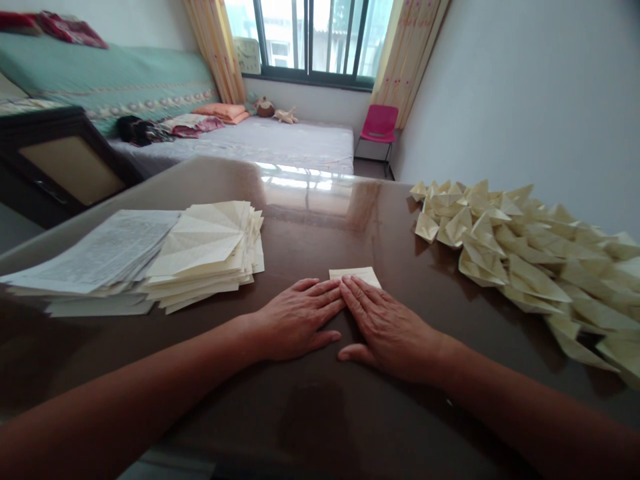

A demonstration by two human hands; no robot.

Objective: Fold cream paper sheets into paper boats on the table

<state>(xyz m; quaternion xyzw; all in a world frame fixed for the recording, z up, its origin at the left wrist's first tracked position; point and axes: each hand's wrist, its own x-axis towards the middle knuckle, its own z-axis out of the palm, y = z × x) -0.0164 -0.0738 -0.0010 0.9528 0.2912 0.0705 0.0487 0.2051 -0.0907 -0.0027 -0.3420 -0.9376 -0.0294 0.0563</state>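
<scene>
A small folded piece of cream paper lies flat on the brown glossy table, partly covered by my fingers. My left hand rests palm down with its fingers stretched out, the tips on the near left part of the paper. From the right, my right hand lies flat over the paper's near edge, fingers extended and thumb apart. The fingertips of both hands meet there. Neither hand grips anything.
Left of my hands lie a stack of creased cream sheets and a pile of printed paper. Many folded paper boats crowd the table's right side. Beyond are a bed, a pink chair and a dark cabinet.
</scene>
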